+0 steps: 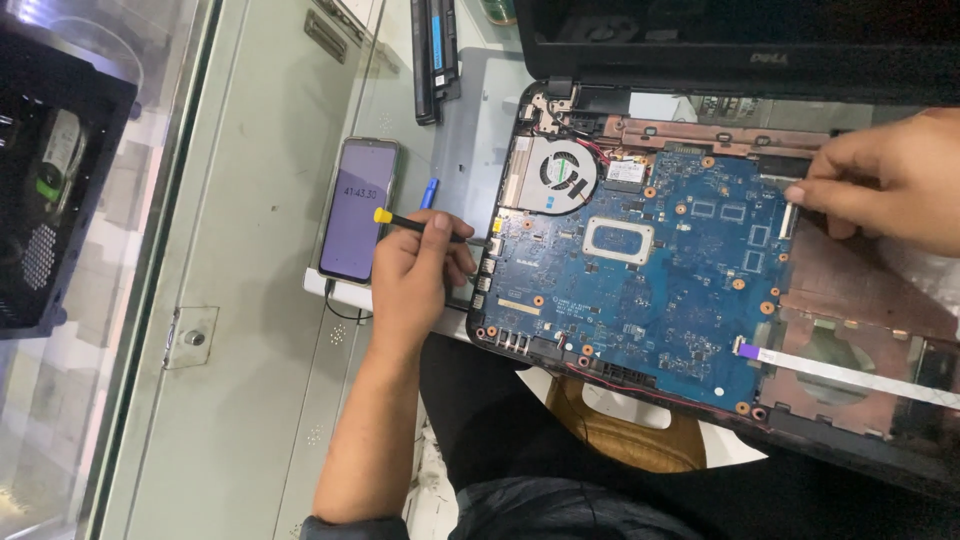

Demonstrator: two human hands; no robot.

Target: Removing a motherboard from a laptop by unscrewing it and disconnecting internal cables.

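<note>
Seen from above: opened black laptop base (900, 455) on a pale workbench (250, 330), blue circuit board (640, 270) exposed. Left hand (415, 280) closed in a pen grip around a slim black screwdriver with a yellow cap (420, 225), shaft pinched between thumb and fingertips (450, 250), yellow end sticking out up and to the left past the knuckles. Long axis of the screwdriver nearly level, sloping slightly down to the right, tip aimed at the board's left edge beside the round cooling fan (562, 175); exact contact point too small to tell. Right hand (890, 180) at the board's upper right, fingers curled and pressed against a small connector (787, 215), nothing visibly gripped. Just left of the left hand, a smartphone with a lit purple screen (357, 210). Flat white ribbon cable (850, 372) across the lower right. Long black battery pack (435, 55) at top.
</note>
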